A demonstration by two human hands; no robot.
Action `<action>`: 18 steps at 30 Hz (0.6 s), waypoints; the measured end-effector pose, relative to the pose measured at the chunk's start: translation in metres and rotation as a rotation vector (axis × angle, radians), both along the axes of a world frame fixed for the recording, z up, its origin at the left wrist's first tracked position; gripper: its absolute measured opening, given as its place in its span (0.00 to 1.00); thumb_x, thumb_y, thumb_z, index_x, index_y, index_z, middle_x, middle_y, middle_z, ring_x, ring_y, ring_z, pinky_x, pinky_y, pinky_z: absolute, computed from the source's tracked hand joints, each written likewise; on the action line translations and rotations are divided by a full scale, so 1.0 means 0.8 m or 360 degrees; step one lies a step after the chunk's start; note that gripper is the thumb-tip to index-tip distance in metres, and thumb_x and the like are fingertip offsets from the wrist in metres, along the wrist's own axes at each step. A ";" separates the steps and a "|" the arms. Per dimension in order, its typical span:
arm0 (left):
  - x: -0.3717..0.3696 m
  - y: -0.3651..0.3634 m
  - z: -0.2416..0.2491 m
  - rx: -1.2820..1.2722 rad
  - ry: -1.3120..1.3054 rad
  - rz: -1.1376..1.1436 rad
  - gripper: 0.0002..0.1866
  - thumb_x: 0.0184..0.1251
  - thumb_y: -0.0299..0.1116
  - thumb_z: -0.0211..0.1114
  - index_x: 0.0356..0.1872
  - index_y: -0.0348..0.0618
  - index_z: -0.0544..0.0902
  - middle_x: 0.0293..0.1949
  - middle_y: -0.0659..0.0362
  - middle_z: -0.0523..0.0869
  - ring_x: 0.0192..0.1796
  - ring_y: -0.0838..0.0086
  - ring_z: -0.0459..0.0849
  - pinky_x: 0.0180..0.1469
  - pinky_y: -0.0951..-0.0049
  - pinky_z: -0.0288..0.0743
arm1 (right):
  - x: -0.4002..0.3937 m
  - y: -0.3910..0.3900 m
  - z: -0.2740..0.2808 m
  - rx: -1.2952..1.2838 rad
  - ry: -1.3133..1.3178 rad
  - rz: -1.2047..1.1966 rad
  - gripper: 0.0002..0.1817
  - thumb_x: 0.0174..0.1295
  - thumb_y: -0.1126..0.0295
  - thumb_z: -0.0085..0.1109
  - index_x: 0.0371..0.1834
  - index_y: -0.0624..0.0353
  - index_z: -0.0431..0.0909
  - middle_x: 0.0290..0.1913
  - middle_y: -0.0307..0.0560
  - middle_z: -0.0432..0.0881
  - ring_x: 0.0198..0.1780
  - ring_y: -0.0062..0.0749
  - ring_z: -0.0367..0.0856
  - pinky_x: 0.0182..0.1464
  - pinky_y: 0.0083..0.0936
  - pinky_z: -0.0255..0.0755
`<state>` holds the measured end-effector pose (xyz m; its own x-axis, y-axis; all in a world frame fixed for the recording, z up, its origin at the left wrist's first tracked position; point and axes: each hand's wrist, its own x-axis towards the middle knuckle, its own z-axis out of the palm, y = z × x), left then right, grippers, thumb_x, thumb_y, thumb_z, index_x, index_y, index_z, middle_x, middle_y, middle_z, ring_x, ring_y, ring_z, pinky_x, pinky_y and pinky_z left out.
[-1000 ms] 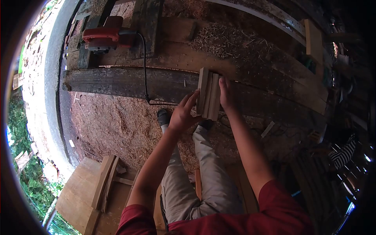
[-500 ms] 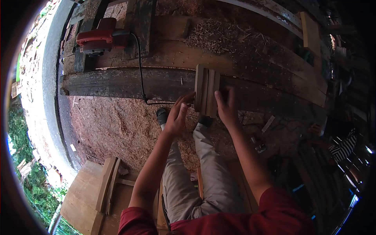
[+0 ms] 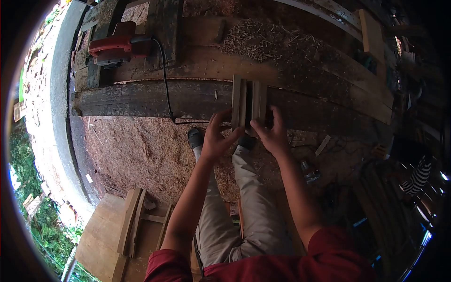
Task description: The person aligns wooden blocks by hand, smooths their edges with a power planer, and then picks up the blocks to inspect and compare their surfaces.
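Note:
Two groups of short wooden strips stand side by side on the dark bench plank, with a narrow dark gap between them. My left hand (image 3: 217,140) grips the left wooden strips (image 3: 238,103), its thumb at their near end and its fingers along the outer side. On the other side, my right hand (image 3: 273,135) holds the right wooden strips (image 3: 259,101) in the same way, thumb near the inner corner. Parts of the fingers are hidden behind the wood.
A red power tool (image 3: 117,44) rests at the bench's left, its black cord (image 3: 167,80) hanging over the dark plank (image 3: 141,98). Wood shavings (image 3: 268,42) lie on the bench, and sawdust (image 3: 141,150) covers the floor. Boards (image 3: 105,230) lie at lower left.
The wooden strips, close together before, are now parted into two groups with a gap. My left thumb has moved right onto the near end, and my right hand has shifted slightly nearer me.

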<state>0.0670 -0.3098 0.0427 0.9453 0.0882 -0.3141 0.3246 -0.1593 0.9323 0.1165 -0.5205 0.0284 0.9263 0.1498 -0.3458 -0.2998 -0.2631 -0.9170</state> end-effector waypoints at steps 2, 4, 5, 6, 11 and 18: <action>0.000 0.002 0.005 -0.0073 0.0027 0.0027 0.33 0.73 0.30 0.75 0.75 0.33 0.73 0.69 0.49 0.81 0.66 0.66 0.85 0.65 0.61 0.86 | -0.002 -0.010 -0.003 0.0052 0.0073 -0.0078 0.44 0.68 0.56 0.79 0.76 0.73 0.66 0.68 0.64 0.80 0.68 0.43 0.81 0.68 0.36 0.76; -0.007 0.002 0.002 -0.0302 0.0028 0.0202 0.31 0.72 0.31 0.76 0.73 0.35 0.76 0.65 0.49 0.83 0.65 0.65 0.87 0.65 0.60 0.84 | -0.005 -0.023 -0.012 -0.0004 0.0068 -0.0181 0.44 0.69 0.55 0.77 0.76 0.76 0.67 0.68 0.65 0.81 0.69 0.43 0.82 0.68 0.35 0.77; -0.010 0.003 -0.001 -0.0418 0.0028 0.0288 0.31 0.72 0.32 0.76 0.72 0.35 0.77 0.63 0.50 0.85 0.65 0.65 0.87 0.65 0.60 0.84 | -0.006 -0.032 -0.014 -0.0132 0.0065 -0.0145 0.44 0.70 0.54 0.76 0.76 0.77 0.68 0.68 0.66 0.81 0.69 0.44 0.82 0.69 0.35 0.76; -0.013 0.009 -0.006 -0.0383 -0.0049 0.0283 0.29 0.74 0.30 0.73 0.72 0.36 0.76 0.63 0.49 0.86 0.65 0.67 0.87 0.65 0.62 0.83 | -0.004 -0.036 -0.004 -0.0262 0.0064 -0.0110 0.43 0.70 0.53 0.76 0.75 0.78 0.69 0.68 0.67 0.81 0.69 0.45 0.82 0.69 0.36 0.76; -0.026 0.028 -0.015 -0.0237 0.0110 0.0308 0.25 0.80 0.30 0.66 0.73 0.33 0.76 0.62 0.49 0.87 0.65 0.69 0.86 0.66 0.65 0.80 | -0.006 -0.047 -0.022 -0.0336 0.0053 -0.0076 0.42 0.72 0.52 0.73 0.73 0.79 0.72 0.68 0.70 0.81 0.70 0.50 0.82 0.70 0.39 0.76; -0.021 0.004 -0.006 -0.0319 0.0008 0.0179 0.24 0.93 0.42 0.48 0.73 0.35 0.79 0.68 0.52 0.83 0.68 0.66 0.82 0.70 0.63 0.76 | -0.002 0.002 0.040 -0.0102 -0.0031 0.0017 0.34 0.77 0.53 0.67 0.73 0.70 0.73 0.66 0.65 0.80 0.66 0.52 0.83 0.68 0.42 0.77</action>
